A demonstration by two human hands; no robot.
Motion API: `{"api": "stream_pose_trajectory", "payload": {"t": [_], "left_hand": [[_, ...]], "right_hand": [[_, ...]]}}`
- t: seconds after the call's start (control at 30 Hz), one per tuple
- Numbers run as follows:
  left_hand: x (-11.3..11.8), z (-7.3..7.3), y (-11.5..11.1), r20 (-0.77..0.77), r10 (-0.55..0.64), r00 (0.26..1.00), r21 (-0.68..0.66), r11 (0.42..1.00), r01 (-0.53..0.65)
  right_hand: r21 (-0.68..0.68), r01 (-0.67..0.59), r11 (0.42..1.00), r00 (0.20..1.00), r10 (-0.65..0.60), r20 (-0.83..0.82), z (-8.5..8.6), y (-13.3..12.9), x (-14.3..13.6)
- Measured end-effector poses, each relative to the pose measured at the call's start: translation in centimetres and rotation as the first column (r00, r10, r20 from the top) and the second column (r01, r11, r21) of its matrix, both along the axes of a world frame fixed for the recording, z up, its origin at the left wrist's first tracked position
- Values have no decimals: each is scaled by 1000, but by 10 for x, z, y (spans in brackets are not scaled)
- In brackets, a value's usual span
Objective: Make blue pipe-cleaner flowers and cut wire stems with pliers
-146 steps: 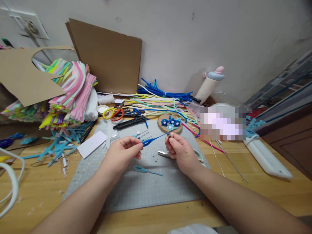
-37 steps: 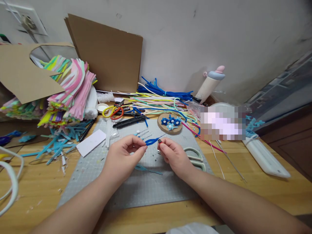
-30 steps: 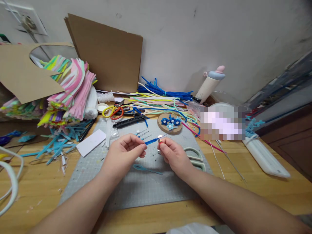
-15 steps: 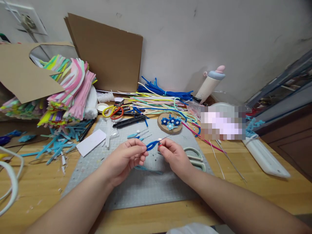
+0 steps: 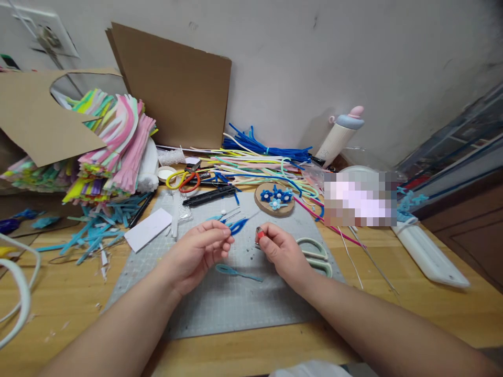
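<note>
Between thumb and fingers, my left hand (image 5: pixel 202 251) pinches a dark blue pipe-cleaner loop (image 5: pixel 238 226) with a thin stem pointing up and right. My right hand (image 5: pixel 281 251) is closed around a small red lighter (image 5: pixel 260 235), its metal top facing up, apart from the loop. Below the hands, a light blue pipe-cleaner loop (image 5: pixel 231 270) lies on the grey cutting mat (image 5: pixel 236 309). Pale green scissor handles (image 5: pixel 314 254) rest beside my right hand. Blue flowers with white centres sit on a round cardboard disc (image 5: pixel 271 210) beyond.
Red-and-yellow scissors (image 5: pixel 189 180), a black tool (image 5: pixel 210 196) and loose pipe cleaners (image 5: pixel 259 167) lie at the back. Colourful bundles (image 5: pixel 113 136) stand left, a white card (image 5: pixel 148 229) nearer. At the right are a bottle (image 5: pixel 338 137), metal wires (image 5: pixel 373 264) and a white device (image 5: pixel 430 254).
My left hand has moved slightly left with the blue loop, away from my right hand. The lighter's metal top and the light blue loop now show more fully.
</note>
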State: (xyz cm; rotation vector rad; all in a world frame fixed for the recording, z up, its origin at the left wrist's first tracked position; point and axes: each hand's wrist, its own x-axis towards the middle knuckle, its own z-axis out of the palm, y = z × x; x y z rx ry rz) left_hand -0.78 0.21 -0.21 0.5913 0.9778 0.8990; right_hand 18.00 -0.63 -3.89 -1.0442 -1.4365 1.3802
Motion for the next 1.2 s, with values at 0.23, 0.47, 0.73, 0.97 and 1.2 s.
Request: {"api": "stream_pose_trajectory", "payload": {"t": [0.23,0.47,0.73,0.97,1.2], "left_hand": [[-12,-10,15,-718,344,605,491,866,91],[-10,-27,12,-925,305,228,380,702,602],[-17,-13,9,-974,110,200,217,717,662],[-19,-15,-1,-988,-56,142,84,577,812],[-21,9,2,-890,-104,445,232,736,636]], "right_hand": [[10,27,1000,996,-26,-86,-1,-2,8],[36,53,998,992,-48,-114,0,-1,10],[34,49,998,993,-45,-106,-1,1,12],[15,53,998,994,-51,-98,-3,2,12],[-71,227,971,934,-238,-267,1,6,15]]}}
